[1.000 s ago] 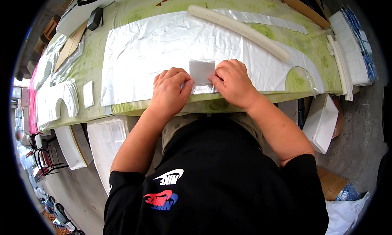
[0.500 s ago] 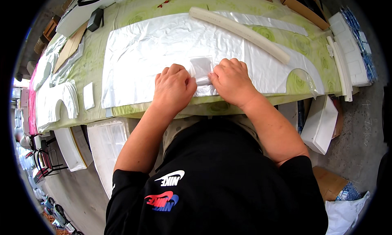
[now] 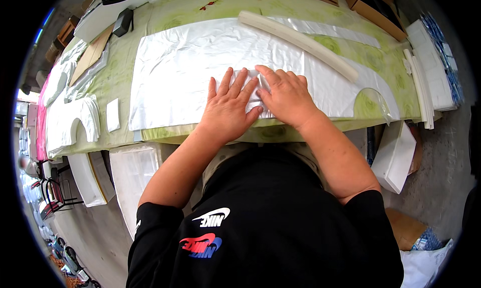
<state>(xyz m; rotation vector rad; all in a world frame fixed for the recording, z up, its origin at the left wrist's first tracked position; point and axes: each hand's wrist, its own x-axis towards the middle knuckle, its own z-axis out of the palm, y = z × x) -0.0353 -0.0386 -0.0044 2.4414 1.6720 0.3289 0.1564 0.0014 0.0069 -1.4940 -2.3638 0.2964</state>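
A white plastic sheet (image 3: 175, 82) with a wrinkled surface lies spread over the table. My left hand (image 3: 228, 105) rests flat on it near the front edge, fingers spread. Beside it, my right hand (image 3: 288, 95) has its index finger stretched to the left and its thumb apart from it. A small clear plastic piece (image 3: 253, 101) lies between and partly under both hands, so its full outline is hidden. Beyond my right hand, a long cream-coloured tube (image 3: 300, 45) lies slanting across the sheet.
A green patterned tablecloth (image 3: 195, 132) covers the table. At left are a white card (image 3: 113, 114), folded white plastic (image 3: 85, 120) and a black box (image 3: 123, 22). Cardboard boxes (image 3: 373, 10) stand at the far right; pale rods (image 3: 421, 87) lie along the right edge.
My left hand has opened from a closed grip and flattened onto the sheet. My right index finger has stretched out to the left. The view has shifted slightly.
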